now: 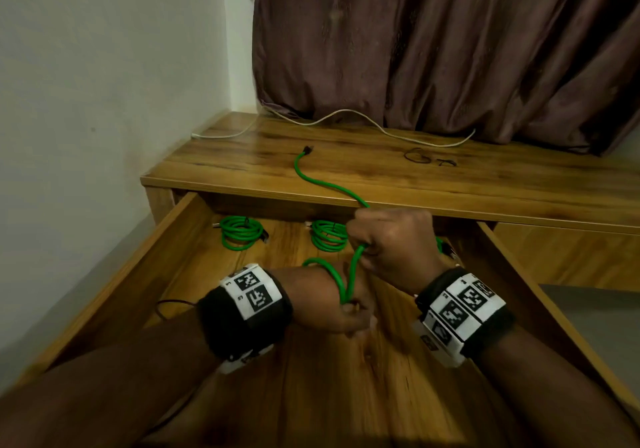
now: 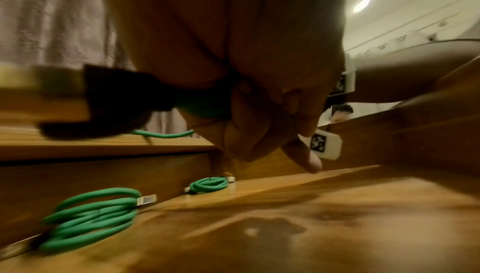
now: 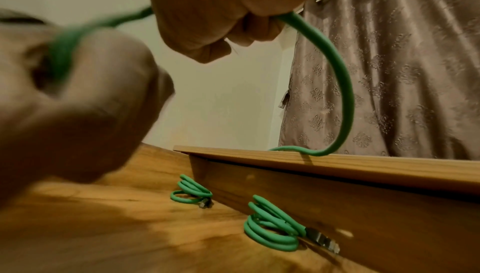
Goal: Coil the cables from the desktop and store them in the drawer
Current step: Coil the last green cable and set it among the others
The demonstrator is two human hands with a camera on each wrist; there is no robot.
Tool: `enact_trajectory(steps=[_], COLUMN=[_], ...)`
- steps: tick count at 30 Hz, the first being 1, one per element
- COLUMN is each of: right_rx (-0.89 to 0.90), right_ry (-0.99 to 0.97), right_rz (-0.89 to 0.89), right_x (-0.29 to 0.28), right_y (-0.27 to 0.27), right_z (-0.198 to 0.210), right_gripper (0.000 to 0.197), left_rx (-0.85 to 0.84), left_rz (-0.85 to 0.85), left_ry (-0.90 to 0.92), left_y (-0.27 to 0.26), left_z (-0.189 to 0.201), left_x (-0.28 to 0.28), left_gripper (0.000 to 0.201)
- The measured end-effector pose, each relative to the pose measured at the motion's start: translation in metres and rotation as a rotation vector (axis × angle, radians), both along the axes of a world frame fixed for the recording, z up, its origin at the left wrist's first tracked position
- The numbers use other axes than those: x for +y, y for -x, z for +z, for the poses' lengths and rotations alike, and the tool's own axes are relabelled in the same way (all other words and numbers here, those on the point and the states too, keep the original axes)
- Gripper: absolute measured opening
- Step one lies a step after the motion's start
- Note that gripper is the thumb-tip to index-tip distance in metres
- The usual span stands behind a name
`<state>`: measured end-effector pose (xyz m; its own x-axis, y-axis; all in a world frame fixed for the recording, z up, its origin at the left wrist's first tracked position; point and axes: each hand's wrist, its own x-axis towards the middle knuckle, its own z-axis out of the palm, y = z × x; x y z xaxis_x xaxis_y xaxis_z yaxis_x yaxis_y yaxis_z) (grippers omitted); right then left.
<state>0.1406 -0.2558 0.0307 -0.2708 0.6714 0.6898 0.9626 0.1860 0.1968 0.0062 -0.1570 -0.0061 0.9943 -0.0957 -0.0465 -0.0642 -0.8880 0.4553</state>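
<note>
The left hand point(image 1: 341, 305) pinches the started loops of the green cable point(image 1: 322, 182), anchoring the coil. The right hand point(image 1: 391, 239) clenches the cable's free run, drawing slack off the bench point(image 1: 485, 177) over the open drawer point(image 1: 519, 274).

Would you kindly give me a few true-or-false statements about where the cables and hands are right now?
1. Both the left hand and right hand grip the green cable. True.
2. The drawer is closed. False: it is pulled open.
3. Coiled green cables lie in the drawer. True.
4. The white cable is coiled. False: it lies loose on the desktop.
</note>
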Motion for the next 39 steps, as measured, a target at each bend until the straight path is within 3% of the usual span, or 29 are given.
enact_trajectory(steps=[5, 10, 12, 14, 16, 19, 21, 24, 27, 30, 33, 35, 39], right_rx=[-0.089, -0.017, 0.038, 0.156, 0.203, 0.159, 0.042, 0.072, 0.107, 0.018, -0.038, -0.076, -0.065], right_ry=[0.092, 0.134, 0.221, 0.303, 0.311, 0.320, 0.372, 0.394, 0.431, 0.483, 0.448, 0.445, 0.407], right_rz=[0.078, 0.144, 0.084, -0.057, -0.117, -0.012, -0.168, -0.246, -0.253, -0.312, -0.291, -0.273, -0.169], right_x=[0.015, 0.036, 0.040, 0.036, 0.028, 0.037, 0.045, 0.040, 0.031, 0.033, 0.033, 0.033, 0.030], right_y=[-0.002, -0.004, -0.003, -0.006, -0.007, -0.006, -0.003, -0.003, -0.003, -0.008, -0.015, -0.020, -0.032], right_z=[-0.012, -0.029, -0.038, -0.047, -0.059, -0.065, -0.050, -0.040, -0.033, -0.029, -0.024, -0.025, -0.025], right_gripper=[0.017, 0.023, 0.023, 0.021, 0.029, 0.033, 0.026, 0.007, 0.017, 0.017, 0.003, 0.012, 0.013], left_rx=[-0.032, -0.163, -0.222, -0.391, -0.514, -0.676, -0.780, -0.894, -0.891, -0.840, -0.701, -0.570, -0.483], left_rz=[-0.306, -0.342, -0.333, -0.340, -0.265, -0.030, 0.146, 0.427, 0.599, 0.686, 0.769, 0.801, 0.775], left_ry=[0.189, 0.256, 0.279, 0.303, 0.453, 0.788, 0.862, 0.842, 0.766, 0.511, 0.280, 0.095, 0.069], left_y=[-0.005, -0.003, -0.001, 0.002, 0.007, 0.010, 0.007, 0.000, -0.007, -0.013, -0.013, -0.012, -0.009], left_z=[0.007, 0.018, 0.024, 0.032, 0.038, 0.039, 0.041, 0.036, 0.020, 0.008, 0.004, 0.002, 0.000], left_x=[-0.033, -0.035, -0.032, -0.028, -0.022, -0.007, 0.005, 0.029, 0.046, 0.048, 0.045, 0.040, 0.028], left_gripper=[0.027, 0.027, 0.025, 0.026, 0.026, 0.033, 0.036, 0.037, 0.040, 0.041, 0.047, 0.058, 0.072])
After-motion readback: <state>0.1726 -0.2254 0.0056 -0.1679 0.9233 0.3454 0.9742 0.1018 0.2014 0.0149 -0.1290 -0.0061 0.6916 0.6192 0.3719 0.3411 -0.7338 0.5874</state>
